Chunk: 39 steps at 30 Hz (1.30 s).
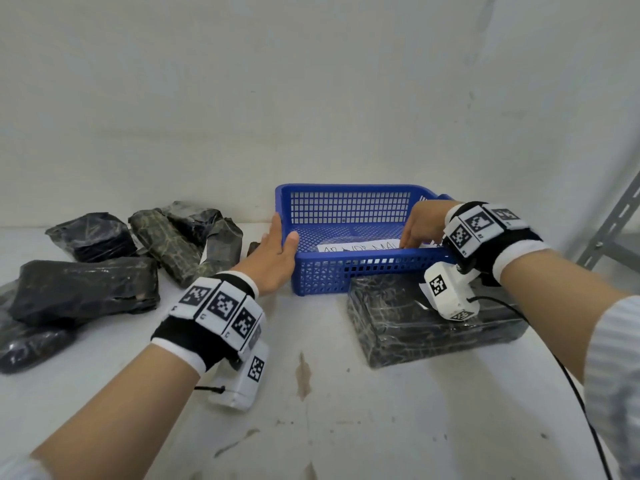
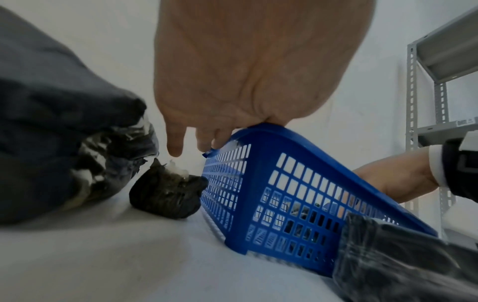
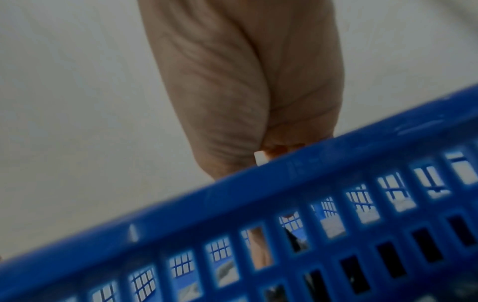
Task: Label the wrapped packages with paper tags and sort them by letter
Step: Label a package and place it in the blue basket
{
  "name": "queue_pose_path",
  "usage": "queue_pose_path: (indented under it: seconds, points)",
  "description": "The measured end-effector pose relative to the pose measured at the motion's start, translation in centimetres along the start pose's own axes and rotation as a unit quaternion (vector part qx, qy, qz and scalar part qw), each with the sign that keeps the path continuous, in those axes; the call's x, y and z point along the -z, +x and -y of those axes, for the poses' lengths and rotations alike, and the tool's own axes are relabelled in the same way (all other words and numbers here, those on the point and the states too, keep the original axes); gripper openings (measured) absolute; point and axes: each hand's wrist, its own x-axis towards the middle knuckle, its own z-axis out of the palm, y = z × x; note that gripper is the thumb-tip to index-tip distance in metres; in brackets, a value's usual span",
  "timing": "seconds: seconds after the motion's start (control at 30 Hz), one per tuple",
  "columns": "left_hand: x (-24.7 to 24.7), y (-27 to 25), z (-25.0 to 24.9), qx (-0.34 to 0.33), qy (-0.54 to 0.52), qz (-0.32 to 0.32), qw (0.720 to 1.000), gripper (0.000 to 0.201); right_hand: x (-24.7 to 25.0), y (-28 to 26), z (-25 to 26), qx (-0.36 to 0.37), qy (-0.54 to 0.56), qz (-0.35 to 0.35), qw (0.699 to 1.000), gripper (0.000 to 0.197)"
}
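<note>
Paper tag (image 1: pixel 360 248) lay flat in the blue basket (image 1: pixel 349 271), handwriting on it, the letters too cut off by the near wall to read. Right hand (image 1: pixel 420 225) reached down over the right end of the basket, fingertips on or just above the tag's right end; whether they pinched it, I could not tell. Left hand (image 1: pixel 277 252) steadied the basket's left wall, palm flat against it, thumb hooked over the rim. Risk, as I judged it: thin paper on open mesh, so a careless pull could crease or tear it, and the light basket could slide if the left hand eased. Just near of the basket sat one wrapped package (image 1: pixel 429 323), dark and glossy, still untagged. Far left, a loose pile of wrapped packages (image 1: pixel 131 258) on the white table (image 1: pixel 346 427).
</note>
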Motion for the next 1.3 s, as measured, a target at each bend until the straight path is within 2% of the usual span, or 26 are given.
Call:
queue_pose_path:
  seconds: [0.17, 0.43, 0.5, 0.53, 0.6, 0.63, 0.67, 0.73, 0.8, 0.87, 0.93, 0.97, 1.03, 1.13, 1.23, 1.3]
  points:
    - [0.0, 0.1, -0.2, 0.008, 0.008, 0.002, 1.0, 0.061, 0.1, 0.0, 0.2, 0.016, -0.049, 0.044, 0.998, 0.024]
    - [1.1, 0.3, 0.7, 0.006, 0.014, 0.004, 1.0, 0.061, 0.6, -1.6, 1.1, 0.025, 0.017, 0.044, 0.999, 0.026]
    - [2.3, -0.3, 0.7, -0.007, 0.015, -0.045, 0.999, 0.055, 0.9, -2.2, 1.2, 0.035, 0.041, 0.018, 0.998, 0.025]
    - [3.0, -0.6, 0.9, -0.006, 0.015, -0.091, 0.996, 0.052, 1.1, -2.7, 1.5, 0.036, 0.052, 0.005, 0.998, 0.024]
    - [4.6, -1.1, 1.5, 0.017, -0.004, -0.181, 0.983, 0.041, 1.4, -3.5, 2.4, 0.043, 0.066, -0.026, 0.997, 0.025]
    - [5.5, -1.2, 1.9, 0.033, -0.005, -0.204, 0.978, 0.034, 1.3, -3.8, 3.0, 0.049, 0.079, -0.041, 0.995, 0.027]
    - [6.3, -1.2, 2.3, 0.055, 0.01, -0.205, 0.977, 0.028, 1.2, -4.2, 3.7, 0.055, 0.104, -0.054, 0.992, 0.029]
    - [7.8, -1.3, 3.2, 0.103, 0.092, -0.153, 0.979, 0.02, 0.5, -4.9, 5.3, 0.069, 0.176, -0.081, 0.979, 0.028]
    - [8.4, -1.8, 3.4, 0.159, 0.177, -0.088, 0.967, 0.034, -0.6, -5.7, 7.2, 0.075, 0.23, -0.1, 0.965, 0.026]
    - [8.2, -2.2, 3.3, 0.189, 0.244, -0.02, 0.951, 0.038, -1.8, -6.3, 9.1, 0.081, 0.259, -0.095, 0.958, 0.025]
    - [7.5, -2.3, 3.6, 0.203, 0.289, 0.015, 0.935, 0.064, -2.7, -6.6, 10.7, 0.077, 0.262, -0.081, 0.959, 0.026]
    - [6.9, -2.5, 3.6, 0.206, 0.296, 0.018, 0.932, 0.075, -3.2, -6.6, 11.2, 0.069, 0.258, -0.075, 0.961, 0.027]
    - [6.0, -2.4, 3.8, 0.205, 0.295, 0.025, 0.933, 0.084, -3.7, -6.4, 11.7, 0.048, 0.236, -0.066, 0.968, 0.031]
    - [5.6, -2.3, 3.6, 0.193, 0.259, 0.021, 0.946, 0.073, -4.0, -6.4, 11.8, 0.034, 0.199, -0.06, 0.978, 0.034]
    - [6.3, -2.8, 3.7, 0.174, 0.223, -0.002, 0.959, 0.056, -4.1, -6.7, 11.5, 0.047, 0.211, -0.063, 0.974, 0.041]
    - [7.5, -3.5, 4.1, 0.165, 0.173, -0.04, 0.97, 0.051, -4.2, -6.9, 11.0, 0.065, 0.257, -0.078, 0.961, 0.032]
